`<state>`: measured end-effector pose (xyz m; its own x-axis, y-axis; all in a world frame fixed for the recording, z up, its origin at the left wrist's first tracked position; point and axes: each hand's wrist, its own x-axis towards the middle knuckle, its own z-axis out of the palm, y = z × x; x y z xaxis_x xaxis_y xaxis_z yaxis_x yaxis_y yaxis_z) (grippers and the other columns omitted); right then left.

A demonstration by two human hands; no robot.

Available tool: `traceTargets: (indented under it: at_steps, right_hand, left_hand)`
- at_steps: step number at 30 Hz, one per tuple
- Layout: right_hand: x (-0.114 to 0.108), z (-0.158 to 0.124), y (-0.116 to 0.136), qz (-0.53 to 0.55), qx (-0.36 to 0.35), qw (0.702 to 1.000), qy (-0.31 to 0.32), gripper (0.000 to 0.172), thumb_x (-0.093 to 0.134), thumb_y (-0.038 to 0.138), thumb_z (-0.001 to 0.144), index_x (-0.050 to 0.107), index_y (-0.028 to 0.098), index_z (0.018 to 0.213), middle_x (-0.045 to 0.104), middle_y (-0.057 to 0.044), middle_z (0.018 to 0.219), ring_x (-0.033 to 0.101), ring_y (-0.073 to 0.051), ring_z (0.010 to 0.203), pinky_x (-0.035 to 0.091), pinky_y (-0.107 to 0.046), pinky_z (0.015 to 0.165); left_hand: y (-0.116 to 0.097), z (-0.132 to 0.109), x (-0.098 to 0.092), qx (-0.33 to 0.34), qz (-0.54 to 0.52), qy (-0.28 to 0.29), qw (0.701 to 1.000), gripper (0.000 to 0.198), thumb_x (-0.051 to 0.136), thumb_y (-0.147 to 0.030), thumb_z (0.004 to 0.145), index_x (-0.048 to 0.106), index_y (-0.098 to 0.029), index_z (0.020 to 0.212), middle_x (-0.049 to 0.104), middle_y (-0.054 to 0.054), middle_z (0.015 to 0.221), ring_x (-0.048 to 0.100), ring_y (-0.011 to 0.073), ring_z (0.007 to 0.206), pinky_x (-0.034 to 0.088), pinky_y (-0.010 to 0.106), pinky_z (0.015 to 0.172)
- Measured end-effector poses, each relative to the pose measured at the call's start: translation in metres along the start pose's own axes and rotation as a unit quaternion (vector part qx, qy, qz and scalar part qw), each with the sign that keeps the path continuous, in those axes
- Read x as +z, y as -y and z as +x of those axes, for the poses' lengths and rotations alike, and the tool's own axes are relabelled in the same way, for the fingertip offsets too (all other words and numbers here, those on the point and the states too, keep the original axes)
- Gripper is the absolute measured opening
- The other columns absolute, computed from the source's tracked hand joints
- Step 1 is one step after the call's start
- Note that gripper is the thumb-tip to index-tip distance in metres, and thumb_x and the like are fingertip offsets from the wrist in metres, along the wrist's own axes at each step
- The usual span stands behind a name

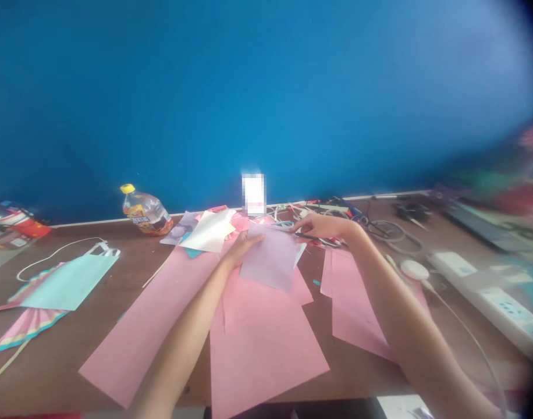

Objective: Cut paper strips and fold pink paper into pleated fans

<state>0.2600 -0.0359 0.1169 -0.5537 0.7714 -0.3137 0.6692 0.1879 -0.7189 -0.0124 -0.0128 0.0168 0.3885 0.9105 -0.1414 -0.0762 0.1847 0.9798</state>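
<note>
My left hand [245, 247] grips a lilac sheet of paper [270, 256] by its left edge, thumb on top. The sheet is held tilted above pink sheets. My right hand [321, 226] is at the sheet's upper right corner, its fingers bent and closed. A dark, thin object [314, 237] shows just under those fingers; blur hides what it is and whether they grip it. Below both hands lie large pink paper sheets [266, 349]. Left of my left hand, a white piece of paper [208, 231] rests on a pile of coloured scraps.
A tipped drink bottle [145, 212] with a yellow cap leans near the blue wall. At left lies a light-blue paper bag [72, 282] over a striped folded fan [35, 331]. To the right are a white power strip [489, 297], a round white charger [415, 269] and cables [391, 233].
</note>
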Motion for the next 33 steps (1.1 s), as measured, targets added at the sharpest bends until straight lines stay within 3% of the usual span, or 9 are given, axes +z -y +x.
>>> traceTargets:
  at_steps: [10, 20, 33]
  right_hand:
    - [-0.0010, 0.0030, -0.0027, -0.012, -0.020, 1.000, -0.002, 0.059, 0.063, 0.049, 0.074, 0.064, 0.018, 0.124, 0.059, 0.001, 0.057, 0.046, -0.012, 0.055, 0.034, -0.026, 0.060]
    - [-0.0026, 0.0054, -0.0080, -0.025, -0.016, 1.000, -0.008, 0.063, 0.065, 0.053, 0.071, 0.065, 0.019, 0.123, 0.056, 0.003, 0.054, 0.044, -0.012, 0.055, 0.033, -0.027, 0.061]
    - [-0.0021, 0.0054, -0.0075, -0.055, -0.033, 0.997, -0.032, 0.057, 0.063, 0.051, 0.072, 0.069, 0.019, 0.118, 0.051, 0.003, 0.058, 0.033, -0.009, 0.054, 0.026, -0.027, 0.056]
  left_hand:
    - [-0.0026, -0.0016, 0.0033, -0.006, -0.006, -0.022, 1.000, 0.037, 0.077, -0.042, 0.065, 0.061, -0.018, 0.088, 0.067, 0.006, 0.083, 0.065, 0.0172, 0.069, 0.053, 0.029, 0.062]
    - [-0.0009, -0.0002, 0.0010, -0.005, -0.014, -0.007, 1.000, 0.039, 0.078, -0.042, 0.064, 0.061, -0.016, 0.088, 0.067, 0.005, 0.081, 0.064, 0.0168, 0.067, 0.053, 0.030, 0.062]
    - [-0.0005, -0.0004, -0.0001, -0.001, -0.005, 0.000, 1.000, 0.039, 0.077, -0.043, 0.066, 0.062, -0.016, 0.090, 0.069, 0.007, 0.086, 0.065, 0.0173, 0.069, 0.053, 0.029, 0.063]
